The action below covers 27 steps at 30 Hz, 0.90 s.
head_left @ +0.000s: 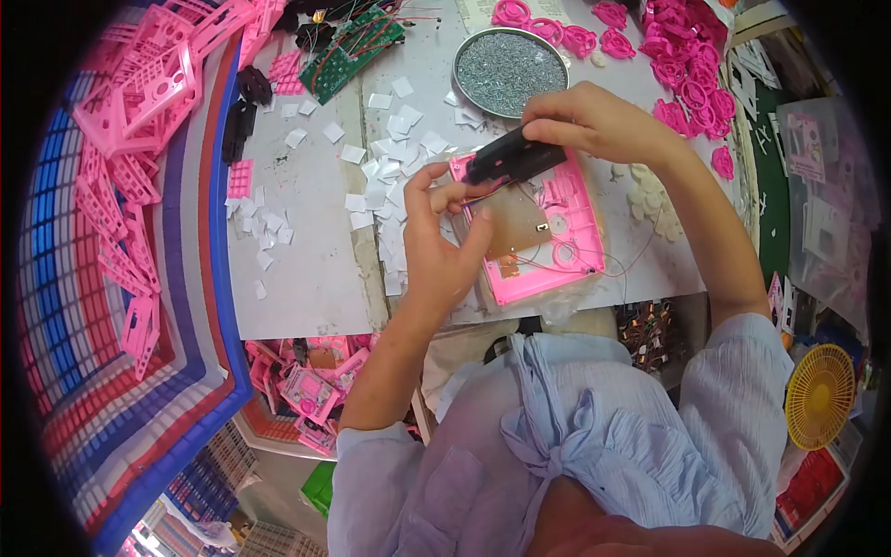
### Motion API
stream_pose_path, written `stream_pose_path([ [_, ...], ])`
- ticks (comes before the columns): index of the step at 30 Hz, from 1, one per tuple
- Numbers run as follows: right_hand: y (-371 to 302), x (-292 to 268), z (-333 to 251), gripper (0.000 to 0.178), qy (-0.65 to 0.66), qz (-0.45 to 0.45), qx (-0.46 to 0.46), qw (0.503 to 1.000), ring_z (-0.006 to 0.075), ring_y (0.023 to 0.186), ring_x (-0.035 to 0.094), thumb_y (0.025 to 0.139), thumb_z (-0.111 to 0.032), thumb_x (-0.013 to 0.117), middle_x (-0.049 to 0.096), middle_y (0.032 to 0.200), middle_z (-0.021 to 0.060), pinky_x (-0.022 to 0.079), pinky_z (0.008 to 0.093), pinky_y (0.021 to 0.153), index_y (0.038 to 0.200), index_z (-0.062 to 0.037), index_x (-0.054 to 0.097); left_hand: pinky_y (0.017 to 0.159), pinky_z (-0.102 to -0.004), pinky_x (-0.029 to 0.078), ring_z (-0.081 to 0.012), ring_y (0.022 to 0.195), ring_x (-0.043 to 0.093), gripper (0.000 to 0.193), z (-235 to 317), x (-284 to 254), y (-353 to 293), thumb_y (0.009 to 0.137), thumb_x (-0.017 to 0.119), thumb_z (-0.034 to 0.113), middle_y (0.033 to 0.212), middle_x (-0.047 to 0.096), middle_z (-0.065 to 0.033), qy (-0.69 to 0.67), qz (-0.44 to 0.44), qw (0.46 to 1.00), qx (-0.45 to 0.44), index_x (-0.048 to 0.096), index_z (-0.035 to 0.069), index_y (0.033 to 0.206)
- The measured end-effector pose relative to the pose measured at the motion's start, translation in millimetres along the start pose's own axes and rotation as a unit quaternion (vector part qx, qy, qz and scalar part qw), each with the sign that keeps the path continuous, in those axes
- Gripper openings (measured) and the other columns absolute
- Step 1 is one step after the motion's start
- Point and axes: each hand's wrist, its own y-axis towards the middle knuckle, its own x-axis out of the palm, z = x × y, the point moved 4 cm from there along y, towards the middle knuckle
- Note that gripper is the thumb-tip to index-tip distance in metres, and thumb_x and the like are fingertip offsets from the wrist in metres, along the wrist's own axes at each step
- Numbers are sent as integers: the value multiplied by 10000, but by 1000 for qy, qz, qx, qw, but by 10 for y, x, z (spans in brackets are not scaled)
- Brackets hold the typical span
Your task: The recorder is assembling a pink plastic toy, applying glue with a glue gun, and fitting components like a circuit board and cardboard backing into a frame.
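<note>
A pink plastic case (580,209) lies by the table's front edge, with a brown circuit board (515,223) and thin wires inside it. Over its far side a long black plastic part (515,156) is held tilted. My right hand (594,121) is closed on that part's upper right end, thumb and fingers on its two sides. My left hand (441,237) curls at the case's left side, beside the part's lower left end. Its thumb lies over the board's edge; what its fingertips pinch near the coloured wires is hidden.
A round tin of small metal screws (510,72) stands beyond the case. White paper squares (399,139) lie to the left, a green circuit board (353,54) farther back. Pink ring-shaped parts (691,70) heap at the far right. A blue-rimmed bin (200,186) with pink frames borders the table's left.
</note>
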Motion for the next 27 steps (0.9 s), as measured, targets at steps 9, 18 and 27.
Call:
stream_pose_path([
  [9,20,-45,-61,321,-164,44,56,984,287,675,606,921,-359,672,617,718,123,461,405,646,972,-43,648,939,-379,373,-220,967,585,549,180,33,-44,787,703,69,1100,699,-80,264,-9,952,154,532,27,1307],
  [18,-208,233,-33,420,-147,153,-222,952,310,1003,613,706,-57,792,676,1053,67,519,422,881,1107,-83,672,925,-399,368,-265,967,588,576,175,76,12,769,708,97,1062,673,-82,304,-22,937,172,551,44,1321],
  [27,-181,402,124,441,-198,126,-164,958,353,1126,576,770,-91,769,664,1229,91,470,450,988,1194,-62,654,941,-434,358,-274,1043,572,496,319,89,8,763,719,161,1149,605,-104,405,-25,900,160,643,52,1240],
])
